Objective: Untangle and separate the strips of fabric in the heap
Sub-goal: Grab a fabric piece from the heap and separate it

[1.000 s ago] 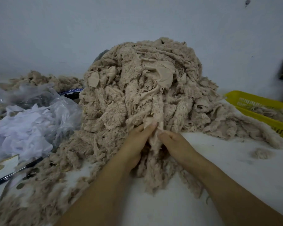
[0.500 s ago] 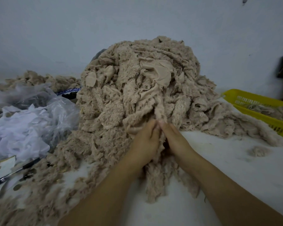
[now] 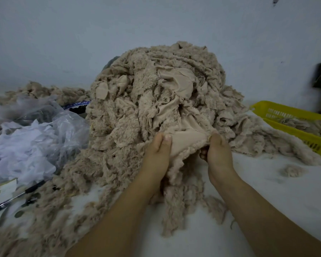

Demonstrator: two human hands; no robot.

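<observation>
A tall heap of beige fleecy fabric strips rises at the middle of the white table. At its front foot, one strip is stretched flat between my hands, its smooth backing facing me. My left hand pinches the strip's left edge with thumb and fingers. My right hand grips the right edge, fingers curled under it. The strip's fuzzy lower end hangs down onto the table between my forearms.
Clear plastic bags with white cloth lie at the left, a black pen near the left edge. A yellow plastic basket holding beige strips sits at the right. A small tuft lies on the table. Loose strips spread front left.
My hands were close together on the strip; they have moved apart, spreading it wide so its smooth backing shows.
</observation>
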